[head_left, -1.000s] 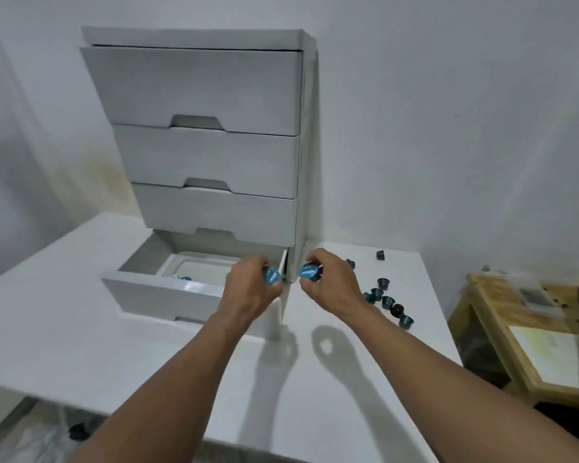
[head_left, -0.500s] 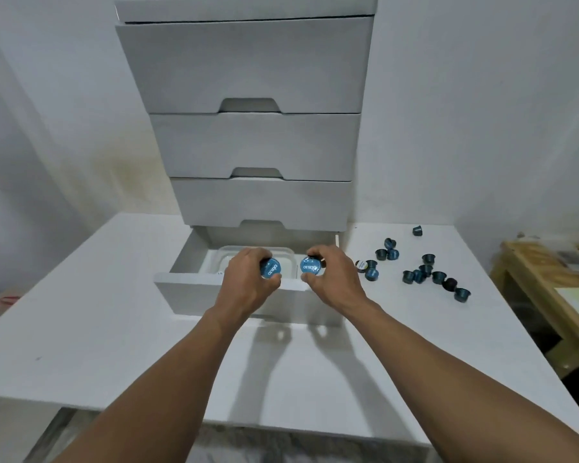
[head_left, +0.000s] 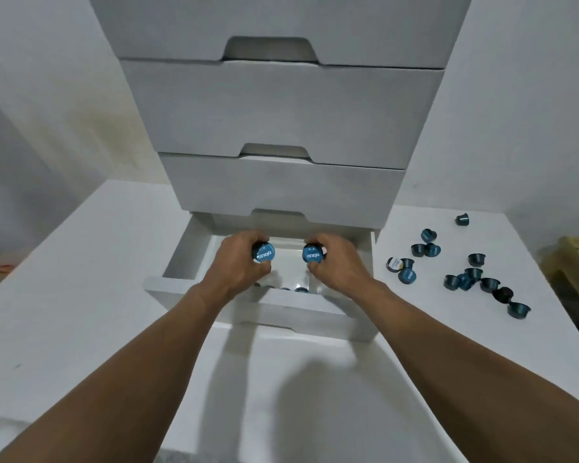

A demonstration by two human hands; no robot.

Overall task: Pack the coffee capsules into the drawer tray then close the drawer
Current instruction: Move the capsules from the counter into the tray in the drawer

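We hold one capsule in each hand, left hand [head_left: 239, 266] and right hand [head_left: 338, 264], over the open drawer [head_left: 301, 310]; a few sit inside, many capsules [head_left: 465, 277] wait on the table [head_left: 64, 295].

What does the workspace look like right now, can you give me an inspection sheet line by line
Surface: white table, bare at left and front.
Job's things: bottom drawer open, white tray inside with a few capsules along its near edge; loose capsules scattered on the table to the right.
Clutter: nothing seen.
Grippers: left hand holds a blue-lidded capsule over the tray; right hand holds another capsule.
Cables: nothing seen.
Surroundings: three upper drawers shut; white wall; wooden bench at right edge.
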